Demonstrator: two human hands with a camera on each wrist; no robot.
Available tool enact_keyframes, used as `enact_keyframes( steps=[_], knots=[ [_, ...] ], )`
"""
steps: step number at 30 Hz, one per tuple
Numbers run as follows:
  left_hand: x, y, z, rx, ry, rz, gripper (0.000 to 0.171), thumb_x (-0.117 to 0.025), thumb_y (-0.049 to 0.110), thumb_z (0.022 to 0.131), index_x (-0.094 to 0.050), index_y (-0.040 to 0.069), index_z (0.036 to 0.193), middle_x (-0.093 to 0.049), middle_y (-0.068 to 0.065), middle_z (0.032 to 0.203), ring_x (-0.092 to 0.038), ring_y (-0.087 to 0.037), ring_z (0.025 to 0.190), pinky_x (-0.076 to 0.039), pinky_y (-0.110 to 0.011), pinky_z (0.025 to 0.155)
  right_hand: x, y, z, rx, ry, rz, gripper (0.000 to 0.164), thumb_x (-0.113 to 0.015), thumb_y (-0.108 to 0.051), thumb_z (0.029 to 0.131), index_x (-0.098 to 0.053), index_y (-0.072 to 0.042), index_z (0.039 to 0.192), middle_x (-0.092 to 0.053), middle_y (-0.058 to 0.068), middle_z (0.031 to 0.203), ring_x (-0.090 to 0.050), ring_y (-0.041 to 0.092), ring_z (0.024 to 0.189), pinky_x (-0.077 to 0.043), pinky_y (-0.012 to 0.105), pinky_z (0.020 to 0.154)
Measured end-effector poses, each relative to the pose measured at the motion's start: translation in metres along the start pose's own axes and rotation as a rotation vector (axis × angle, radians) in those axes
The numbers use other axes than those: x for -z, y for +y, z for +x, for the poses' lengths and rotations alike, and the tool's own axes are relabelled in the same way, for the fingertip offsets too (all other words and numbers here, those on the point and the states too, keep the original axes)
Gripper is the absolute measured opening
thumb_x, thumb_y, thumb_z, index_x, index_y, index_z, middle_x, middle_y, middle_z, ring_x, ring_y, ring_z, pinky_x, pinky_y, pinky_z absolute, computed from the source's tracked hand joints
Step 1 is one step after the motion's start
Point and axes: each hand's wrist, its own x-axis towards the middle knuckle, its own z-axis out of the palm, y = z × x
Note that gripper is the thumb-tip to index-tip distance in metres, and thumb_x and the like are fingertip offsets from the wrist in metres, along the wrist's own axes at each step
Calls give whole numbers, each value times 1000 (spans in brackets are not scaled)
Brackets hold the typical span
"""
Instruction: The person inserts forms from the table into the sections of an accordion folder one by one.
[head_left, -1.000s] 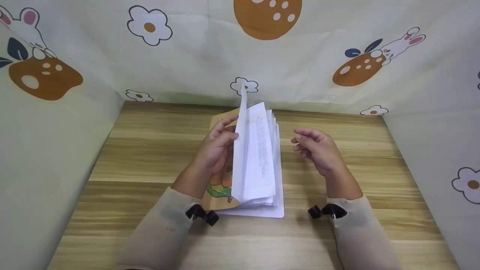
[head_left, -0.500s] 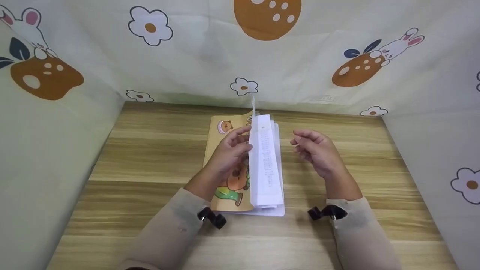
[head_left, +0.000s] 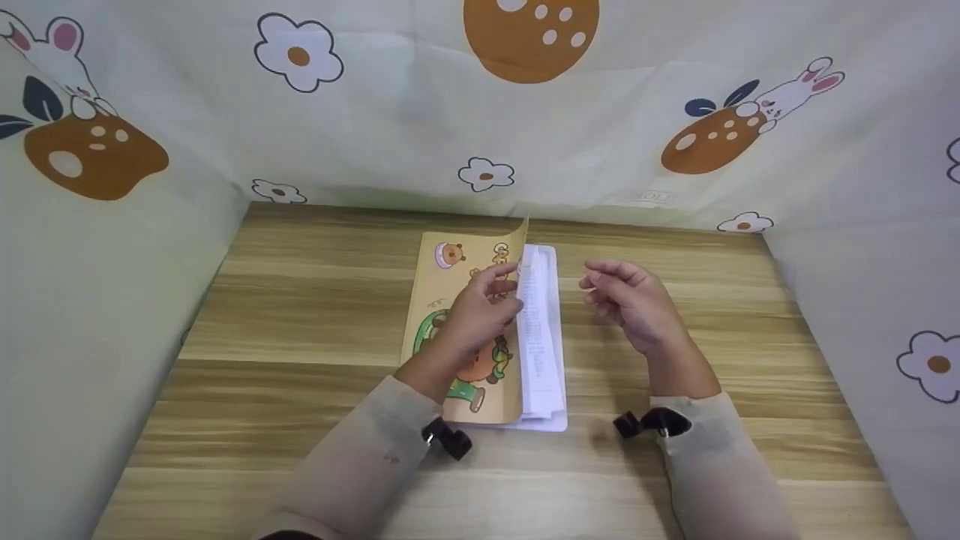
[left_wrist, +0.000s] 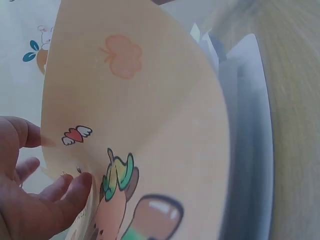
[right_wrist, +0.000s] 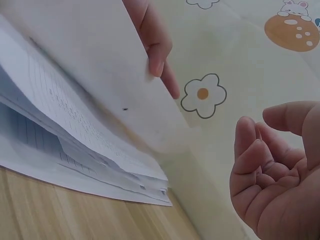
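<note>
A notebook with a tan cartoon cover (head_left: 427, 262) lies on the table in the head view. My left hand (head_left: 480, 319) holds the cover near its free edge, thumb and fingertips at that edge. The cover's right side curls upward there, and the left wrist view shows its printed face (left_wrist: 165, 110) close up. Beneath it, printed sheets (head_left: 540, 337) rest on a white back cover (head_left: 556, 420). My right hand (head_left: 626, 300) hovers right of the notebook with loosely curled fingers and nothing in them; the right wrist view shows this right hand (right_wrist: 280, 175) apart from the pages.
The wood-grain table (head_left: 300, 315) spreads on both sides of the notebook. Behind and beside it hangs pale cloth (head_left: 390, 135) printed with flowers, rabbits and fruit. A small black camera (head_left: 448, 438) sits on the left sleeve and another black camera (head_left: 652, 422) on the right.
The left hand has moved right with the cover, swinging it from nearly upright down over the sheets. More of the cartoon print now shows. The right hand stays almost still.
</note>
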Motion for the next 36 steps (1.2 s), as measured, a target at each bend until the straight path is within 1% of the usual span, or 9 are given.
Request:
enact_keyframes(
  steps=[4, 9, 13, 21, 25, 29, 32, 34, 36],
  knots=[
    [-3, 1, 4, 46, 13, 50, 59, -65, 20, 96, -53, 27, 154, -62, -8, 140, -66, -24, 116, -60, -32, 84, -2, 0, 1, 2, -1, 9, 20, -64, -6, 104, -78, -19, 111, -77, -3, 90, -69, 8, 73, -53, 18, 60],
    [-6, 4, 10, 123, 2, 109, 64, -68, 22, 95, -50, 25, 156, -60, -9, 145, -66, -28, 124, -60, -40, 100, -3, 0, 2, 7, -7, 6, 21, -63, -6, 104, -78, -20, 110, -77, -3, 91, -70, 8, 74, -54, 18, 60],
    [-7, 5, 12, 132, -15, 165, 67, -71, 23, 94, -49, 27, 157, -57, -11, 153, -60, -35, 136, -57, -47, 108, -4, 0, 3, 15, -6, 7, 21, -63, -6, 104, -78, -20, 110, -77, -3, 92, -70, 8, 74, -54, 18, 60],
    [-4, 2, 10, 175, -55, 136, 67, -73, 21, 98, -46, 31, 159, -47, -10, 166, -51, -36, 150, -51, -48, 117, -5, 0, 3, 16, 6, -7, 19, -63, -6, 104, -76, -17, 113, -77, -3, 92, -70, 8, 75, -54, 18, 61],
    [1, 8, 8, 129, -75, 98, 65, -72, 23, 99, -47, 31, 158, -46, -7, 167, -47, -34, 154, -48, -47, 120, -5, 1, 4, 29, 17, -5, 18, -64, -7, 104, -76, -14, 115, -77, -3, 92, -70, 9, 75, -53, 18, 61],
    [17, 21, 2, 3, -55, 60, 61, -69, 23, 101, -48, 24, 158, -51, -8, 162, -51, -33, 149, -51, -47, 117, -5, 0, 4, 37, 23, -21, 16, -65, -10, 104, -77, -18, 111, -76, -4, 91, -70, 9, 76, -52, 18, 62],
    [35, 33, -6, -71, 1, 66, 55, -64, 25, 105, -50, 21, 157, -54, -6, 158, -55, -29, 144, -52, -46, 115, -5, -2, 2, 55, 39, -59, 16, -65, -10, 104, -76, -20, 111, -77, -4, 92, -71, 9, 77, -53, 19, 62],
    [48, 41, -11, -92, 47, 71, 49, -61, 26, 108, -51, 24, 156, -54, -2, 158, -56, -25, 142, -53, -45, 114, -4, -6, 0, 80, 57, -110, 16, -65, -10, 104, -76, -19, 113, -78, -5, 93, -71, 9, 77, -53, 20, 63],
    [59, 48, -15, -106, 104, 113, 46, -57, 29, 109, -52, 28, 155, -54, 4, 158, -54, -21, 143, -50, -44, 116, -3, -10, -3, 114, 80, -174, 16, -65, -11, 105, -76, -16, 116, -78, -5, 93, -71, 10, 78, -53, 20, 63]
  ],
)
